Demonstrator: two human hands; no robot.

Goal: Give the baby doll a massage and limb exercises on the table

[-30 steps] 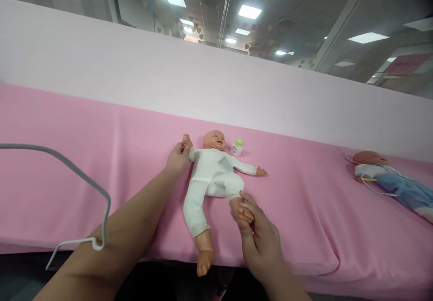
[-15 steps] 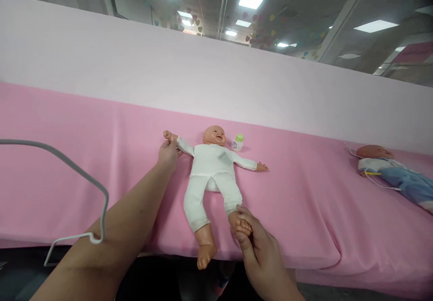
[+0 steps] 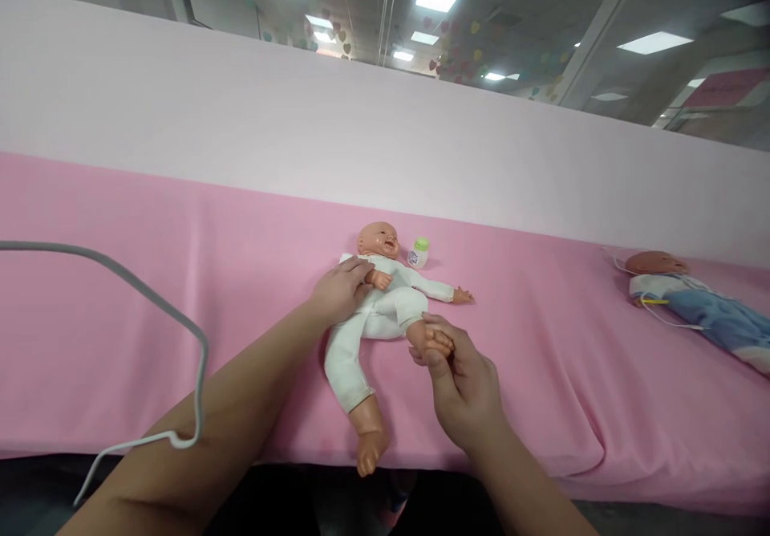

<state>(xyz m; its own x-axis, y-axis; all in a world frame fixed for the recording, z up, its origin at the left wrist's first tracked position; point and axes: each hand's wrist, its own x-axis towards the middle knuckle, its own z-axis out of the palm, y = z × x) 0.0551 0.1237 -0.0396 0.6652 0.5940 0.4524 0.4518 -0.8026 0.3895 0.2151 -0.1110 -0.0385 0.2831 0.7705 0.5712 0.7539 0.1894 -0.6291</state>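
Note:
A baby doll (image 3: 385,311) in a white suit lies on its back, head away from me. My left hand (image 3: 342,289) is closed around the doll's arm on my left, which is folded across its chest; the doll's small hand (image 3: 380,280) sticks out past my fingers. With thumb and fingers, my right hand (image 3: 466,383) grips the doll's foot (image 3: 439,341) on my right, and that leg is bent up toward the belly. The doll's other leg (image 3: 349,367) lies straight, its foot at the near edge. Its other arm (image 3: 436,287) stretches out to the right.
A small bottle with a green cap (image 3: 419,253) stands beside the doll's head. Far right lies a second doll in blue clothes (image 3: 698,303) with a thin white cord. Pink cloth (image 3: 541,408) covers the table, backed by a white wall (image 3: 385,143). A grey cable (image 3: 150,307) hangs at left.
My left hand has brought the doll's arm inward from the side onto its chest. My right hand has pushed the held foot up and away from me, bending the leg.

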